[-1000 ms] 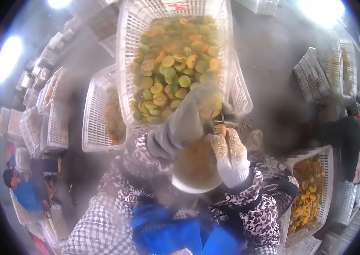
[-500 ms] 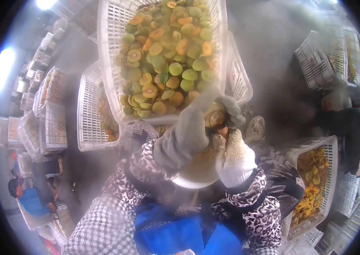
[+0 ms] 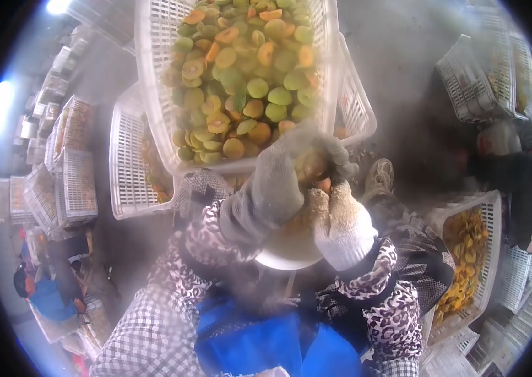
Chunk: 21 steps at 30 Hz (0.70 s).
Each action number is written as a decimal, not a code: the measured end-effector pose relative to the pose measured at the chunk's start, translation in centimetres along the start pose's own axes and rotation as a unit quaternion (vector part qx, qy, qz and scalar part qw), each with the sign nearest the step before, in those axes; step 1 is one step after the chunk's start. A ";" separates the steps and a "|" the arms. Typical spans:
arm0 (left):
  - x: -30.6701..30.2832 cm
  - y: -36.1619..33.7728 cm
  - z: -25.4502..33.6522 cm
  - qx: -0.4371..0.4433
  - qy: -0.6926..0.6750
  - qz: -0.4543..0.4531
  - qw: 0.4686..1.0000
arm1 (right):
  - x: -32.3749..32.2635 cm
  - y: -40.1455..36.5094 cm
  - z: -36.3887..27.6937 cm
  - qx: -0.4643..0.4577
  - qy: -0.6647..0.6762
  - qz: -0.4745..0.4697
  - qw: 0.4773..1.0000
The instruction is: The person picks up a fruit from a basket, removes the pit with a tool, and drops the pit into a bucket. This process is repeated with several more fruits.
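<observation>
Nestling fruit piece (image 3: 311,164): is sitting in the grip of the left hand (image 3: 278,173), above a white bowl (image 3: 288,260) and near the close rim of the big crate (image 3: 153,81) (haze is blurring its outline).
Grey glove: is covering the left hand, which is curling its fingers around the fruit piece and gripping it.
Pale glove: is covering the right hand (image 3: 343,223), which is closing on a small reddish-brown handle (image 3: 323,185), its visible end lying just beside the fruit piece.
Bowl: is standing beneath both hands, its near rim showing.
Big crate: is holding a heap of green and orange fruit halves (image 3: 250,88).
Lower crate edges (image 3: 124,173): are jutting out on both sides of it; whether they are belonging to one crate or two, I cannot tell.
Clothing: leopard-print sleeves (image 3: 391,308) are wrapping the forearms, and blue cloth (image 3: 250,345) is lying below them.
Yellow heap (image 3: 464,264): is filling another crate (image 3: 491,245) at right.
Edges: a person in blue (image 3: 52,298) is showing at far left, near stacked crates (image 3: 79,188).
</observation>
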<state>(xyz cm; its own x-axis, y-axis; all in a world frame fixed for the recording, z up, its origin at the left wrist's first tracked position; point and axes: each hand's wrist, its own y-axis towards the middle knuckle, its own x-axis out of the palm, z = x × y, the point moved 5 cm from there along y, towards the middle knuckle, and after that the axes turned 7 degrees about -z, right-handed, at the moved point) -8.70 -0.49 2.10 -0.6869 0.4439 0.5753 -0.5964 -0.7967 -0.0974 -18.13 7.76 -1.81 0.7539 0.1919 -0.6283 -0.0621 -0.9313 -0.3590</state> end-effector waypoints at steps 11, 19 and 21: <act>0.1 -0.1 0.1 -0.091 -0.022 0.044 0.995 | -1.0 -1.0 -1.7 -0.014 0.403 -0.185 0.896; -0.3 1.0 -1.6 0.002 0.185 0.011 0.983 | 2.1 -1.1 2.0 0.120 0.659 -0.285 0.686; -0.4 1.2 -1.6 0.001 0.194 -0.006 0.981 | 2.5 -1.6 1.6 0.157 0.722 -0.411 0.534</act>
<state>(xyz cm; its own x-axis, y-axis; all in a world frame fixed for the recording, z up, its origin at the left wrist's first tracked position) -9.81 -0.94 0.49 -0.7869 0.5754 0.2231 -0.6044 -0.7915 -0.0905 -17.17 10.19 -3.92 0.3141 -0.1535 0.9369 0.7428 -0.5749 -0.3431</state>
